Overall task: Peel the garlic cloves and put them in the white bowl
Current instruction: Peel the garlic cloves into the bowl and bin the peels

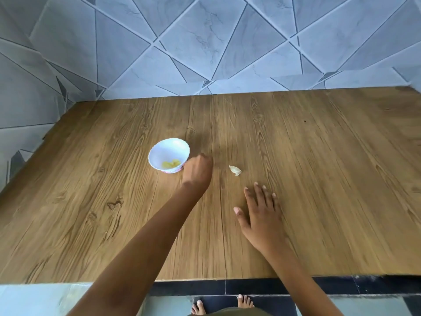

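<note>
The white bowl (159, 153) has a pink-patterned foot and holds pale yellow cloves (170, 164). Right of it lies an off-white clove (235, 170). Beneath it is a brown wood-grain table (319, 179), and behind it grey-blue marbled tiles (205, 42) crossed by dark lines.

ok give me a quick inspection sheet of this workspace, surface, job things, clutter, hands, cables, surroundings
surface: wooden table, wood-grain top.
job's things: white bowl upright, left of centre, yellowish peeled cloves inside; one pale garlic piece lies on the table to the bowl's right, clove or skin unclear.
clutter: a tiny pale fleck in front of the bowl.
grippers: left hand blurred beside the bowl's right side, grip unreadable; right hand open, fingers spread, short of the garlic piece.
cables: nothing seen.
surroundings: grey tiled wall behind and to the left; bare feet below the table's near edge.
</note>
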Demonstrator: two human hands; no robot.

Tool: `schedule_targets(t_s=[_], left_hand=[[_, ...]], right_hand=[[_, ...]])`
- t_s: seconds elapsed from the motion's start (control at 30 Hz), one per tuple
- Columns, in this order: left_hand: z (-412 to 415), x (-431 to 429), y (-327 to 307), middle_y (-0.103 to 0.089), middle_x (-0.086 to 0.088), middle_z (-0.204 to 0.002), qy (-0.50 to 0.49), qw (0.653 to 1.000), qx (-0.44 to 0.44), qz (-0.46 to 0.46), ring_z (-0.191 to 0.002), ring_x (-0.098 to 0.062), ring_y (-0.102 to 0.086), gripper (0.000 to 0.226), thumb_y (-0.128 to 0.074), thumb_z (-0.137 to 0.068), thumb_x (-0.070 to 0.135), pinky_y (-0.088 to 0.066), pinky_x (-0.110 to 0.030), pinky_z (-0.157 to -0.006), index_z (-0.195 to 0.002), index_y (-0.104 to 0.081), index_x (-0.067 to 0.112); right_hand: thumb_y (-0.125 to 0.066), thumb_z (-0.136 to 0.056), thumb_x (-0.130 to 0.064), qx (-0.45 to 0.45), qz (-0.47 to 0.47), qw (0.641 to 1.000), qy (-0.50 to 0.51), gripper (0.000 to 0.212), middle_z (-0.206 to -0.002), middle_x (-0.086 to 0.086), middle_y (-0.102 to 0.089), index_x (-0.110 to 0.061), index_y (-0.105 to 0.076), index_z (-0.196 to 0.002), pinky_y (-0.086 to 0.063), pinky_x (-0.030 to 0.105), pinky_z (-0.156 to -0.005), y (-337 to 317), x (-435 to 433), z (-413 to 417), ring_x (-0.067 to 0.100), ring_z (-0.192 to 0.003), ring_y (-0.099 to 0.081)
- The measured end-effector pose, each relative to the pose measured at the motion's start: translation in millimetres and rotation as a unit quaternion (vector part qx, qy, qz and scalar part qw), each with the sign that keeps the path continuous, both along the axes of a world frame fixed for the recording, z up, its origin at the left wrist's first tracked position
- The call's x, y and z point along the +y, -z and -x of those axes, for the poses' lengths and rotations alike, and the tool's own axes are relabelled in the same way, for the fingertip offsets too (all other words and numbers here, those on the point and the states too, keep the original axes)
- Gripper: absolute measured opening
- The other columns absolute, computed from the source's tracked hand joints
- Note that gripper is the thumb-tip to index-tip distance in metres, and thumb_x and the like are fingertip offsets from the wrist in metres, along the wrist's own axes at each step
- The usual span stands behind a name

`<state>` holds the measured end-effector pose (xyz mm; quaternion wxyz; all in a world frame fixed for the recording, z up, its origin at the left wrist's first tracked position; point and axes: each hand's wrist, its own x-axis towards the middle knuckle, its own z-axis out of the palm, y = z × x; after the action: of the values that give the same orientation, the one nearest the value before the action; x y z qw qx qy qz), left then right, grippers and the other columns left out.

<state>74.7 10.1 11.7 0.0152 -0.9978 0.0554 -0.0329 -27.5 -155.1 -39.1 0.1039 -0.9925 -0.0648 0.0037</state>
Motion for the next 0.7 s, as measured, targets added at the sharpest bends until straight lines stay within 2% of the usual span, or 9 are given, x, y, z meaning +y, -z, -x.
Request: schedule_targets(t_s=[0.1, 0.2, 0.33, 0.4, 0.53, 0.63, 0.7], left_hand=[[-4, -3, 6, -0.065, -0.014, -0.101, -0.013, 1.000, 0.009, 0.000, -0.090, -0.029, -0.065, 0.027, -0.041, -0.089, -0.006, -0.048, -0.032, -0.067, -0.103, -0.062, 0.004], [-8, -9, 2, -0.066, -0.015, -0.096, -0.024, 0.999, 0.014, 0.029, -0.088, -0.031, -0.066, 0.024, -0.044, -0.089, -0.007, -0.052, -0.035, -0.070, -0.099, -0.063, 0.003], [2, -11, 0, -0.066, -0.015, -0.088, -0.042, 0.993, 0.021, 0.105, -0.077, -0.030, -0.063, 0.015, -0.049, -0.089, 0.003, -0.055, -0.037, -0.068, -0.098, -0.062, 0.005], [17, -10, 2, -0.065, -0.013, -0.088, -0.055, 0.987, 0.037, 0.144, -0.078, -0.029, -0.061, 0.016, -0.053, -0.086, 0.010, -0.054, -0.037, -0.067, -0.098, -0.063, 0.007], [52, 3, 5, -0.065, -0.002, -0.078, -0.094, 0.961, 0.031, 0.258, -0.073, -0.020, -0.062, 0.006, -0.060, -0.077, 0.011, -0.051, -0.030, -0.064, -0.080, -0.066, 0.010], [75, 18, 2, -0.060, 0.006, -0.063, -0.118, 0.935, 0.013, 0.334, -0.059, -0.008, -0.054, 0.004, -0.064, -0.075, 0.009, -0.040, -0.014, -0.053, -0.070, -0.065, 0.008], [89, 28, 0, -0.062, 0.005, -0.059, -0.125, 0.918, 0.023, 0.377, -0.056, -0.007, -0.056, 0.006, -0.065, -0.075, 0.006, -0.042, -0.017, -0.054, -0.071, -0.068, 0.011]], right_hand=[[-0.006, -0.090, -0.058, -0.003, -0.011, 1.000, 0.007, 0.072, -0.157, 0.010, -0.015, -0.019, -0.021, -0.149, -0.001, 0.044, -0.118, 0, -2, -1, 0.027, -0.145, -0.009], [-0.013, -0.093, -0.055, 0.001, -0.008, 1.000, 0.004, 0.067, -0.158, 0.009, -0.011, -0.020, -0.016, -0.150, 0.002, 0.044, -0.118, 1, -5, -2, 0.026, -0.145, -0.005], [-0.018, -0.096, -0.053, 0.006, -0.012, 1.000, 0.002, 0.064, -0.158, 0.009, -0.007, -0.020, -0.013, -0.150, 0.002, 0.044, -0.118, 0, -10, 0, 0.026, -0.146, -0.001], [-0.019, -0.096, -0.053, 0.005, -0.015, 1.000, -0.004, 0.063, -0.158, 0.009, -0.006, -0.020, -0.014, -0.150, 0.002, 0.044, -0.118, -1, -13, 2, 0.026, -0.146, 0.000], [-0.025, -0.096, -0.052, -0.003, -0.036, 0.999, -0.029, 0.061, -0.158, 0.009, -0.009, -0.021, -0.021, -0.148, 0.002, 0.044, -0.116, -5, -15, -1, 0.026, -0.146, 0.000], [-0.034, -0.095, -0.048, 0.002, -0.071, 0.995, -0.070, 0.059, -0.158, 0.009, -0.010, -0.020, -0.026, -0.147, 0.003, 0.042, -0.116, -5, 0, 2, 0.026, -0.146, 0.000], [-0.038, -0.095, -0.047, -0.001, -0.091, 0.992, -0.091, 0.059, -0.157, 0.010, -0.013, -0.018, -0.030, -0.146, 0.002, 0.042, -0.117, -4, 13, 9, 0.026, -0.146, -0.003]])
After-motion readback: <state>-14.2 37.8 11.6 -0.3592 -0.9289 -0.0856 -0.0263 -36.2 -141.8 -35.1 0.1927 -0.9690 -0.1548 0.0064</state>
